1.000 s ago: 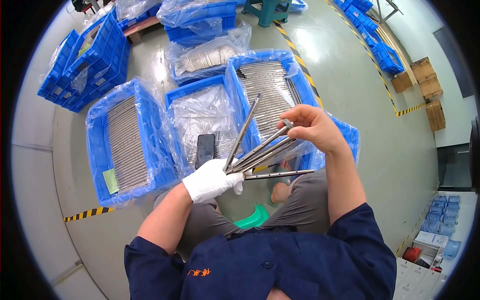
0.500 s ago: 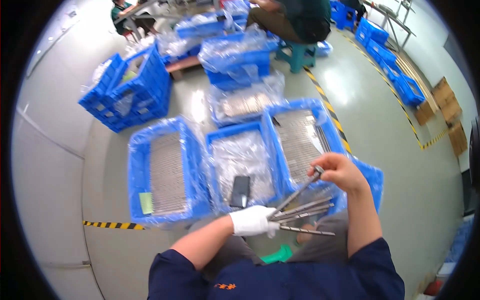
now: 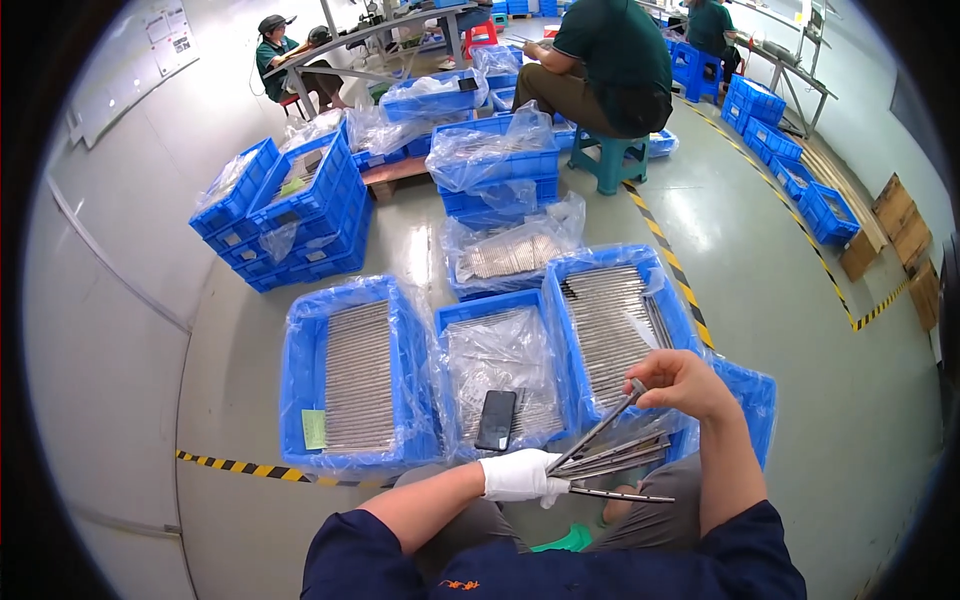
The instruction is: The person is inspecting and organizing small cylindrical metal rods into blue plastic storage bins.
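Note:
My left hand [image 3: 518, 474], in a white glove, is closed around the near ends of several slim metal rods [image 3: 622, 456]. They fan out to the right above my lap, and the lowest one has small dark marks or holes along it. One rod [image 3: 598, 436] rises apart from the bunch at a slant. At its upper end my bare right hand [image 3: 688, 384] pinches a small rounded metal piece [image 3: 638, 386] between thumb and fingers. Whether that piece is separate from the rod I cannot tell. Just beyond my right hand stands a blue crate of metal rods [image 3: 606, 322].
A left crate [image 3: 303, 375] holds rows of rods and a green paper. In the middle crate [image 3: 503, 300], a black phone [image 3: 495, 420] lies on plastic film. Farther off are stacked blue crates [image 3: 300, 235] and a seated person [image 3: 615, 60] on a green stool [image 3: 608, 160].
The view has tilted up, so crates and hands sit lower in the picture and more of the room shows. Both hands keep their hold, with the right still at the slanted rod's end.

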`<state>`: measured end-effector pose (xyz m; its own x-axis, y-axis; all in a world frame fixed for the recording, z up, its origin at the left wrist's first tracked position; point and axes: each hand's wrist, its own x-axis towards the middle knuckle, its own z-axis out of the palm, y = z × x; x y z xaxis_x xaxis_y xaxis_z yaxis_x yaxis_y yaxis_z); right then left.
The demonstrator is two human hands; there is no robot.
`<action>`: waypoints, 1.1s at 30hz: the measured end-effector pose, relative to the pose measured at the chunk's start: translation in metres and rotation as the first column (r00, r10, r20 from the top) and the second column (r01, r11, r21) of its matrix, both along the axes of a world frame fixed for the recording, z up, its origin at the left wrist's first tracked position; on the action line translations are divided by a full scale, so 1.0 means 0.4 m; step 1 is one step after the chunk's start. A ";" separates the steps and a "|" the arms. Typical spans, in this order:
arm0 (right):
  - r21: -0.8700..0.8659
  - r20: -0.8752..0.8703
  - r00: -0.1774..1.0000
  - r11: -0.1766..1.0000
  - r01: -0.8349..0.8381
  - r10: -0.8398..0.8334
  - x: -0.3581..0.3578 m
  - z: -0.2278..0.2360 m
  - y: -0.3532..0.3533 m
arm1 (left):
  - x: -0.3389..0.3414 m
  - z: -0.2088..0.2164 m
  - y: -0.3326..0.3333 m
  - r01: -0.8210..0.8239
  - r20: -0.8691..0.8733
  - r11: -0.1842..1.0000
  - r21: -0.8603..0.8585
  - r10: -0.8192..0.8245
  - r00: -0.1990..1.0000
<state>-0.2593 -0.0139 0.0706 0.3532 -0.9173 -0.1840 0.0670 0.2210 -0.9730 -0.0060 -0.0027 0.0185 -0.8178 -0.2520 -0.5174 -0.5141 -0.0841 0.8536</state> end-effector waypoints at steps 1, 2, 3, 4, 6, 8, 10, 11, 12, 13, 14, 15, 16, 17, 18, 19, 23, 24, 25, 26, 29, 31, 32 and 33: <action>0.000 -0.030 0.999 1.000 0.018 -0.018 0.001 -0.002 0.003 | 0.000 0.001 0.004 -0.003 0.011 1.000 -0.008 0.003 1.000; 0.003 -0.026 0.999 1.000 0.019 -0.019 0.005 -0.007 0.006 | -0.001 0.009 0.008 -0.002 0.015 1.000 -0.005 0.002 1.000; -0.002 -0.020 0.999 1.000 -0.025 0.025 0.012 -0.013 0.009 | -0.002 0.024 0.010 -0.020 0.034 0.999 0.032 0.019 0.999; -0.005 -0.014 0.998 0.998 -0.069 0.069 0.020 -0.018 0.013 | -0.002 0.030 0.014 -0.037 0.054 0.997 0.069 0.034 0.998; 0.013 0.014 0.998 0.998 -0.056 0.056 0.030 -0.017 0.018 | 0.005 -0.004 0.016 -0.012 -0.015 0.999 0.030 0.012 1.000; 0.023 0.005 0.999 0.999 -0.036 0.036 0.032 -0.020 0.023 | 0.004 -0.018 0.018 -0.054 -0.021 0.998 0.042 0.055 0.998; 0.029 -0.023 0.999 0.999 -0.036 0.037 0.018 -0.032 0.016 | 0.000 -0.023 0.015 -0.070 -0.020 0.997 0.036 0.070 0.997; -0.035 -0.098 0.993 0.997 -0.062 0.058 -0.001 -0.049 0.008 | -0.001 -0.028 0.010 -0.066 0.002 0.998 0.001 0.066 0.998; -0.068 -0.051 0.999 0.998 0.000 -0.004 -0.024 -0.041 0.004 | -0.002 -0.029 0.009 -0.055 0.023 0.998 -0.029 0.055 0.998; -0.095 -0.003 0.998 0.993 0.066 -0.067 -0.047 -0.032 -0.007 | 0.003 -0.047 0.003 -0.059 0.004 0.997 -0.039 0.059 0.998; -0.115 0.063 0.980 0.974 0.197 -0.191 -0.074 -0.032 -0.019 | -0.002 -0.033 -0.010 0.003 0.070 0.990 -0.141 0.007 0.997; -0.123 0.129 0.943 0.938 0.323 -0.308 -0.095 -0.036 -0.029 | -0.001 -0.045 -0.004 -0.139 0.019 0.985 -0.103 0.142 0.990; -0.048 0.203 0.874 0.887 0.460 -0.442 -0.084 -0.034 -0.035 | -0.002 -0.041 -0.004 -0.257 -0.071 0.961 -0.106 0.251 0.965; 0.035 0.217 0.833 0.857 0.514 -0.509 -0.064 -0.031 -0.041 | -0.010 -0.013 -0.010 -0.423 0.058 0.897 0.132 0.419 0.906; 0.073 0.210 0.859 0.884 0.462 -0.467 -0.050 -0.054 -0.052 | -0.016 0.004 -0.017 -0.558 0.090 0.782 0.277 0.557 0.826; 0.107 0.206 0.883 0.907 0.408 -0.422 -0.041 -0.078 -0.056 | -0.008 -0.015 -0.026 -0.576 0.034 0.700 0.422 0.623 0.781; 0.054 -0.408 0.912 0.997 0.062 -0.035 0.085 -0.150 -0.038 | -0.015 -0.071 -0.049 -0.588 0.108 0.480 0.651 0.708 0.698; -0.359 -0.588 0.776 0.933 -0.001 -0.226 0.113 -0.203 -0.009 | -0.025 -0.077 -0.050 -0.594 0.148 0.473 0.651 0.688 0.711; -0.683 -0.637 0.609 0.713 -0.162 -0.472 0.138 -0.254 0.016 | -0.033 -0.083 -0.051 -0.566 0.139 0.519 0.641 0.646 0.750; -0.694 -0.668 0.589 0.666 -0.273 -0.454 0.167 -0.241 0.025 | -0.026 -0.082 -0.048 -0.568 0.148 0.519 0.639 0.641 0.753; -0.794 -0.602 0.614 0.465 -0.392 -0.510 0.236 -0.234 0.045 | -0.002 -0.077 -0.021 -0.452 0.106 0.668 0.591 0.491 0.865; -0.792 -0.610 0.617 0.404 -0.458 -0.497 0.229 -0.230 0.049 | 0.012 -0.067 -0.017 -0.301 0.030 0.729 0.615 0.360 0.933; -0.792 -0.611 0.614 0.404 -0.458 -0.500 0.222 -0.223 0.044 | 0.018 -0.061 -0.023 -0.214 -0.041 0.780 0.588 0.293 0.955; -0.825 -0.554 0.683 0.424 -0.374 -0.476 0.221 -0.217 0.037 | 0.017 -0.053 -0.015 -0.310 -0.043 0.680 0.664 0.448 0.893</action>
<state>-0.1710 0.0010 -0.0163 0.4688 -0.6985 0.5407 -0.6470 -0.6883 -0.3282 0.0009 -0.0088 -0.0027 -0.8214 -0.2382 -0.5183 -0.1537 -0.7826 0.6033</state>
